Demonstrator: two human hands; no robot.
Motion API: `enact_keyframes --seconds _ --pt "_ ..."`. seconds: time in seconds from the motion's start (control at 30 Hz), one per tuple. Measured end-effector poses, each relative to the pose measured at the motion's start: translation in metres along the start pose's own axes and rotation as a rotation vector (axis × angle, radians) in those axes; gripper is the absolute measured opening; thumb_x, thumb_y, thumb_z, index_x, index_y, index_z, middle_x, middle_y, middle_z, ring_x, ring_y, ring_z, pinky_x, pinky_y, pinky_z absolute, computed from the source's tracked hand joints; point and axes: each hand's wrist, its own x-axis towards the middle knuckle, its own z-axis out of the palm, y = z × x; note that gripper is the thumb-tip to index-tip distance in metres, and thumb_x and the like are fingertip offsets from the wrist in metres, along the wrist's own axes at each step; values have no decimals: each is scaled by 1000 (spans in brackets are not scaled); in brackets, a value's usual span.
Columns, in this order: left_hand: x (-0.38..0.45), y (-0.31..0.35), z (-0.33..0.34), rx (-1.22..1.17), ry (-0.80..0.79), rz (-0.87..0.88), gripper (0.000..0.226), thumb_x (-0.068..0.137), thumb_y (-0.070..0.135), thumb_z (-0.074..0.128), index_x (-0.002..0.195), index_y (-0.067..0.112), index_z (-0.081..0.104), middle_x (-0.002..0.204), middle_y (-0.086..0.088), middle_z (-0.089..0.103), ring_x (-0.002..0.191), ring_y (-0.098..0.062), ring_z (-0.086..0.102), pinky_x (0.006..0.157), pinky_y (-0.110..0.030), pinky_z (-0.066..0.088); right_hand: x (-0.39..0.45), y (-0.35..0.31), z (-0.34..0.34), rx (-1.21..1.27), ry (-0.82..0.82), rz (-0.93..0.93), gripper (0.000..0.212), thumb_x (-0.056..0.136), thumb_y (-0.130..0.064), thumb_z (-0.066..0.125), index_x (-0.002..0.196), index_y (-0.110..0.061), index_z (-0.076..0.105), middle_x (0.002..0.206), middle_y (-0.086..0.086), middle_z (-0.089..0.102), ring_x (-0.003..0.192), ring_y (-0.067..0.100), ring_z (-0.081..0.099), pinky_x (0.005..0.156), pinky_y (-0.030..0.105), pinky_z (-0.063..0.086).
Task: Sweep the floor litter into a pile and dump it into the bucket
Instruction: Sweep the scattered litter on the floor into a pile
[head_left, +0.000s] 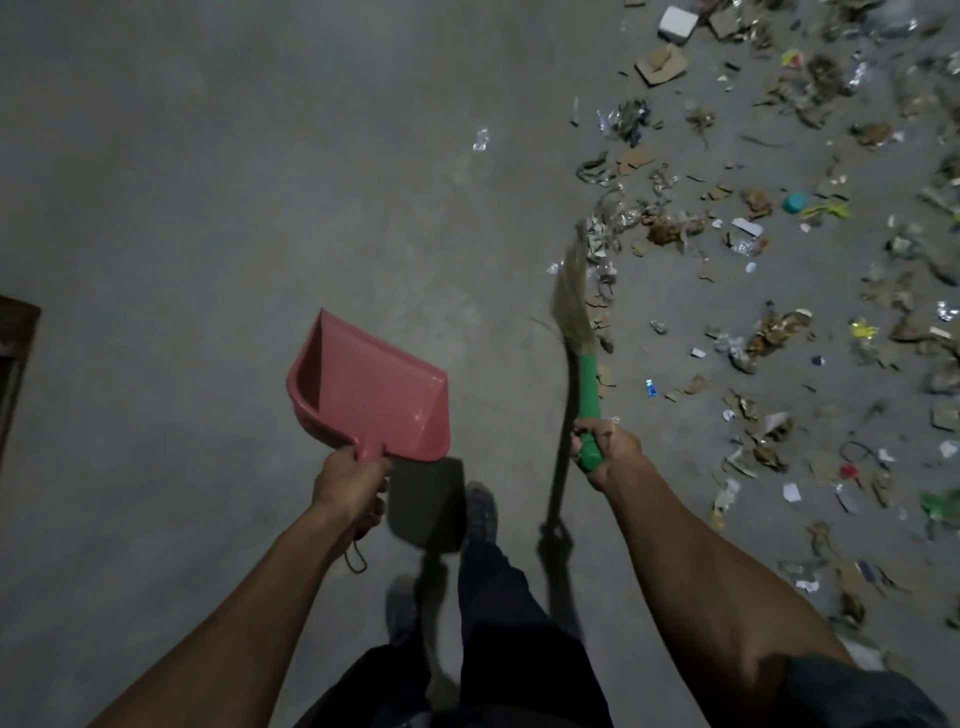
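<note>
Litter (779, 234) is spread toward the floor's (208, 182) right edge, nearer the right hand (605, 447) gripping the broom (584, 364), bristles pointed forward; the left hand (350, 486) grips the dustpan (374, 389).

Single head-worn view, wide angle, steep downward tilt.
We look from standing height past both forearms onto the concrete floor (208, 182); the litter (779, 234) spreads toward the upper right.

Dustpan (371, 387) is salmon pink, and the broom (574, 312) has a bright green handle with straw-tan bristles. Floor (234, 182) is plain dull grey; the litter (779, 234) is mostly brown cardboard scraps, with white, yellow, teal and silvery bits.
</note>
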Motion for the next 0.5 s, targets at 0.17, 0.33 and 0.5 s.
enact_keyframes --seconds 0.17,0.33,0.5 --pt "-2 24 15 33 -50 46 0 90 7 56 90 6 56 74 -14 54 50 -22 47 37 -22 33 20 -22 -34 135 30 -16 15 87 11 51 79 0 46 70 12 44 26 12 44 31 15 37" --pt "-6 37 27 66 -96 82 1 90 8 55 89 8 56 75 -13 55 49 -21 47 37 -22 32 29 -43 -67 245 133 -40 16 85 11 54 80 -3 47 70 11 45 26 13 44 33 16 40" --pt "-10 43 32 91 -124 106 2 90 8 55 88 8 56 75 -13 54 48 -20 47 36 -22 32 23 -57 -84 354 265 -133 25 81 11 53 75 -11 42 70 7 43 40 18 42 36 16 39"
